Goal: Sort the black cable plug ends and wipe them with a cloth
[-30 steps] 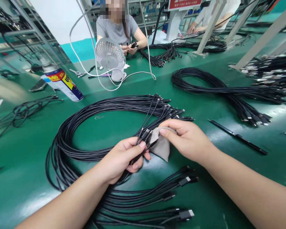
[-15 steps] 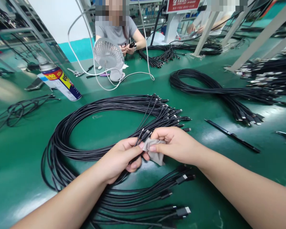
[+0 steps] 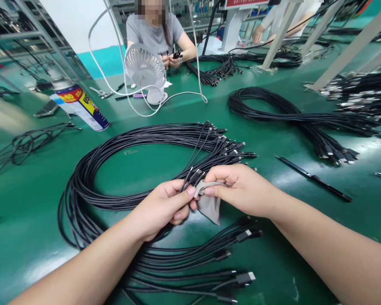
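Observation:
Several black cable ends with plugs [image 3: 195,176] stick up from my left hand [image 3: 169,205], whose fingers are closed around them. My right hand [image 3: 233,186] pinches a grey cloth [image 3: 210,208] against those plugs, and one corner of it hangs down below. Some of the plug tips are hidden by the cloth and fingers. Behind my hands a large coil of black cables [image 3: 82,182] lies on the green table [image 3: 139,169], its plugs fanned to the right. More loose cable ends [image 3: 244,278] spread out beneath my wrists.
A spray can [image 3: 82,106] stands at the left near a small white fan [image 3: 144,70] with a white cord. Right of my hands lies a black pen-like tool [image 3: 314,178]. Another cable bundle [image 3: 273,106] sits behind it. Across the table a person [image 3: 160,38] holds cables.
My right hand has shifted slightly right, and the cloth is now folded over the plugs with its corner hanging lower. My left hand keeps its hold. The view has tilted slightly.

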Tool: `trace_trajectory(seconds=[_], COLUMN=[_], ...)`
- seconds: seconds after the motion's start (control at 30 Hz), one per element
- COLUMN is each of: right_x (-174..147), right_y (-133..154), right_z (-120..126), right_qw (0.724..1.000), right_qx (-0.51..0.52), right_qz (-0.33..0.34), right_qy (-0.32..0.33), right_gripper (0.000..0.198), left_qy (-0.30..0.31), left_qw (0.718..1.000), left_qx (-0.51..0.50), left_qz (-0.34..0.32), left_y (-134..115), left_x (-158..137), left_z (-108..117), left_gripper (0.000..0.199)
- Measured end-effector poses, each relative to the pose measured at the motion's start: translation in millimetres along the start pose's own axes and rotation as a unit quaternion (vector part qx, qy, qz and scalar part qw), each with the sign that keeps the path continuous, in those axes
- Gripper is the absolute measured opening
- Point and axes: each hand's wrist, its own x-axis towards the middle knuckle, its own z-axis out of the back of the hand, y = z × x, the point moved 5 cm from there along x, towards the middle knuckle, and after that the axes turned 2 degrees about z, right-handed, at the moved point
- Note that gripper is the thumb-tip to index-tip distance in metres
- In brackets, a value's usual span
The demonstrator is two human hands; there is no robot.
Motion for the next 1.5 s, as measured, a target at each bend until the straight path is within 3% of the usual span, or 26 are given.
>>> trace_trajectory(seconds=[0.23, 0.33, 0.57, 0.7, 0.8, 0.87, 0.97, 1.1, 1.17, 1.23, 1.33, 1.5], right_x=[0.7, 1.1, 0.8, -3.8, -6.1, -5.9, -6.1, -8.2, -5.5, -1.5, 1.8, 8.6], right_y=[-7.4, -4.4, 6.8, 13.4, 13.9, 14.0, 19.0, 23.2, 17.0, 8.3, -3.3, -5.7], right_z=[-3.9, -1.3, 6.1, 1.9, -3.9, -5.7, 2.8, 37.8, 47.7, 42.8, 19.4, -10.5], right_qw=[0.990, 0.993, 0.994, 0.952, 0.906, 0.892, 0.892, 0.929, 0.964, 0.990, 0.994, 0.994], right_qx=[0.131, 0.115, -0.063, -0.216, -0.316, -0.346, -0.343, -0.231, -0.134, -0.047, 0.019, 0.066], right_qz=[-0.049, -0.037, 0.073, 0.195, 0.244, 0.243, 0.224, 0.160, 0.120, 0.099, 0.098, 0.070], right_qy=[0.000, -0.007, -0.055, -0.098, -0.141, -0.161, -0.191, -0.241, -0.193, -0.087, 0.053, 0.061], right_gripper=[0.031, 0.025, 0.014, 0.018, 0.019, 0.019, 0.019, 0.018, 0.019, 0.024, 0.028, 0.020], left_qy=[0.004, 0.004, 0.011, 0.019, 0.033, 0.037, 0.051, 0.083, 0.097, 0.101, 0.101, 0.114], left_qw=[1.000, 1.000, 0.998, 0.997, 0.997, 0.998, 0.999, 0.996, 0.994, 0.993, 0.992, 0.990], left_qx=[0.016, 0.031, 0.063, 0.070, 0.063, 0.045, 0.008, -0.036, -0.049, -0.057, -0.067, -0.081], left_qz=[0.005, 0.002, -0.011, 0.004, 0.004, -0.002, -0.006, -0.002, -0.005, -0.009, -0.019, -0.030], left_y=[6.2, 6.6, 3.1, 7.1, 7.9, 6.5, 4.2, 3.2, 2.1, 0.8, -0.9, -5.8], left_x=[2.9, 2.7, 0.0, 1.4, 2.5, 3.1, 4.0, 3.2, 1.7, 0.5, 0.5, 0.4], left_z=[1.5, 2.7, 3.6, 4.6, 3.0, 1.8, 0.5, 0.9, 1.3, 1.7, 2.0, -0.5], left_gripper=[0.035, 0.034, 0.039, 0.038, 0.039, 0.039, 0.037, 0.030, 0.029, 0.029, 0.028, 0.031])
